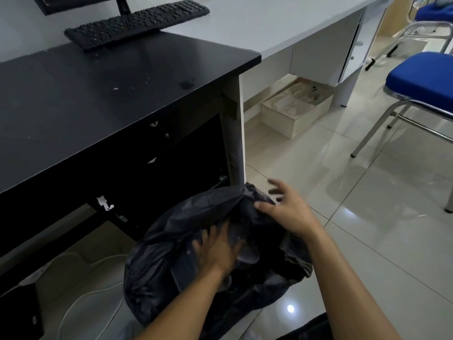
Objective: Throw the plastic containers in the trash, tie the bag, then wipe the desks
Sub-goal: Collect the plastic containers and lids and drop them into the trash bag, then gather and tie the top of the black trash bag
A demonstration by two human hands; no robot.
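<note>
A black trash bag (176, 244) stands on the tiled floor beside the black desk (98, 94). My left hand (215, 251) reaches into the bag's mouth and grips a clear plastic container (247, 256), which is partly hidden by the bag's folds. My right hand (286, 207) holds the bag's far rim with the thumb pressed on the plastic and the fingers spread. A white desk (282, 23) adjoins the black one at the back.
A black keyboard (137, 23) and a monitor stand (122, 4) sit at the back of the desks. Blue chairs (421, 77) with metal legs stand to the right. A beige box (294, 109) lies under the white desk. White cables (81, 300) run on the floor at left.
</note>
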